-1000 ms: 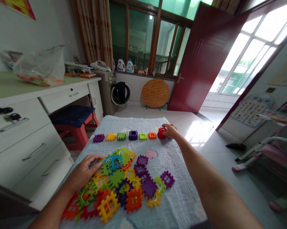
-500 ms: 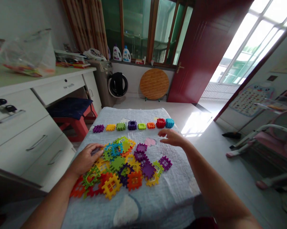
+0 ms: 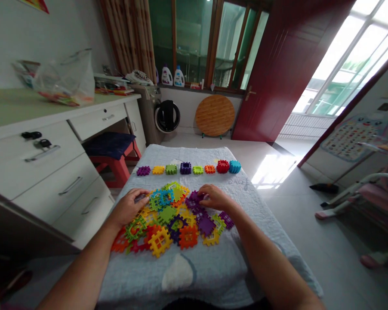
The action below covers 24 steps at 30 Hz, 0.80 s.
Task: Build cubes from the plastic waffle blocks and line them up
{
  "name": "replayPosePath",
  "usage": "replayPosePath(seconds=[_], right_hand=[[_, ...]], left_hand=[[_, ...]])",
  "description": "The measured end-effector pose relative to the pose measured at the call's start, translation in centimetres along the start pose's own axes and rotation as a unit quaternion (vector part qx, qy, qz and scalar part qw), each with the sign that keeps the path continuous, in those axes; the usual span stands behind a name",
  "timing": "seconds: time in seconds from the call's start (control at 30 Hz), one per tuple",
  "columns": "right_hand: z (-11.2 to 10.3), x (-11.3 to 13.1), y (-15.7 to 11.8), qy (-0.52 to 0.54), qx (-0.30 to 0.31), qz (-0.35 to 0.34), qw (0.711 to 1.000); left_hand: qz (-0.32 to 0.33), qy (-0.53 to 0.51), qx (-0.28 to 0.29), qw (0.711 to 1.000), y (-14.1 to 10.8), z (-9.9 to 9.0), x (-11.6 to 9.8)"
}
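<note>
A heap of flat plastic interlocking tiles point(image 3: 168, 214) in green, yellow, orange, red, blue and purple lies on a cloth-covered table point(image 3: 210, 267). My left hand point(image 3: 129, 206) rests against the heap's left side, thumb and fingers apart, near the blue tiles point(image 3: 167, 196). At the upper right of the heap, my right hand point(image 3: 217, 198) reaches over the purple tiles point(image 3: 194, 200); its curved fingertips are at them, with a gap between thumb and fingers. Beyond both hands, a row of small pieces built from such tiles runs across, from a purple one point(image 3: 144, 171) to a light blue one point(image 3: 235, 167).
A white desk point(image 3: 65, 116) with a plastic bag point(image 3: 68, 82) on top stands at the left, a red stool point(image 3: 116, 165) under it. Behind the table are a washing machine point(image 3: 150, 112) and a round wooden board point(image 3: 215, 115). A pink chair point(image 3: 374, 196) is at the right.
My right hand has moved down and left, from near the row's right end to the purple tiles. My left hand stays at the heap's left side. The view has shifted slightly.
</note>
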State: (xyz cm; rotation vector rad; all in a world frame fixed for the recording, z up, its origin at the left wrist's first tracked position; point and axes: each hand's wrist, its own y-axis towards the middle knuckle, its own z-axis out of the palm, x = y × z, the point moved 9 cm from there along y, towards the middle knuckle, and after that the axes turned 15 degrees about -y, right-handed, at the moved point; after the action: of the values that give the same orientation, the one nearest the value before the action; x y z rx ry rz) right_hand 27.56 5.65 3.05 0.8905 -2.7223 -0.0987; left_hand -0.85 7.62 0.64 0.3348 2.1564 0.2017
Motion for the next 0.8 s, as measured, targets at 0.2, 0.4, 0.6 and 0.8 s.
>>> replayPosePath(seconds=[0.2, 0.4, 0.6, 0.8], right_hand=[[-0.8, -3.1, -1.0, 0.054, -0.079, 0.123, 0.988], [-1.9, -5.7, -2.4, -0.062, -0.116, 0.236, 0.963], [-1.7, -0.7, -1.4, -0.085, -0.102, 0.099, 0.986], [0.4, 2.5, -0.4, -0.073, -0.027, 0.007, 0.997]], left_hand=[[-0.01, -0.002, 0.001, 1.0, 0.0, 0.0, -0.1], [-0.007, -0.007, 0.0, 1.0, 0.0, 0.0, -0.3], [-0.016, -0.01, 0.004, 1.0, 0.0, 0.1, -0.1], [-0.017, -0.011, 0.004, 1.0, -0.1, 0.1, 0.0]])
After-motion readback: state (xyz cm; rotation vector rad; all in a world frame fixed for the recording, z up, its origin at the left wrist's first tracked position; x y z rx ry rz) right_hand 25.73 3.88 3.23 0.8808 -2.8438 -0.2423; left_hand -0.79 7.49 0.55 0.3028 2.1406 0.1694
